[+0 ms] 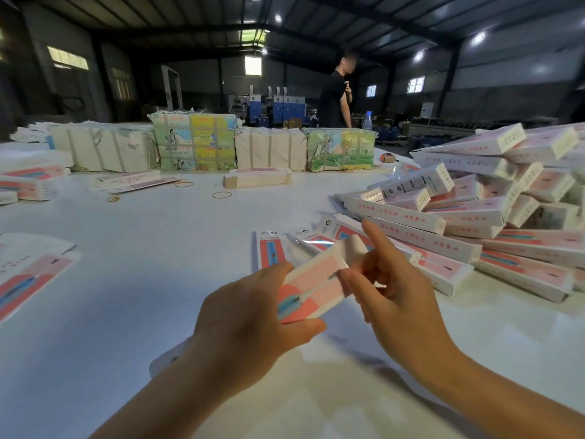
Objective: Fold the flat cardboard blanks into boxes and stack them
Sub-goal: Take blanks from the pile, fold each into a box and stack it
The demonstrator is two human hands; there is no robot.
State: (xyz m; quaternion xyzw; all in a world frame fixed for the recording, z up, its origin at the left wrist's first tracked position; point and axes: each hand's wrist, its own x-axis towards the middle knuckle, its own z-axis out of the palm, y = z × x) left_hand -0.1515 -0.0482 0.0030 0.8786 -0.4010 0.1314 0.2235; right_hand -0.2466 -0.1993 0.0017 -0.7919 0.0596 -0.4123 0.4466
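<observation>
Hands together, your left hand (253, 315) is gripping the box (311, 286) steady while your right hand (392, 299) is pinching its far flap, near the right pile (474, 217).

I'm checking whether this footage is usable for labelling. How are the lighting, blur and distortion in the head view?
Head view: wide-angle bending curves the white table and roof beams; ceiling lamps throw glare on the tabletop; the box held by the left hand and right hand is slightly motion-blurred; print on the pile of folded boxes is unreadable; the hall behind is dim.
</observation>
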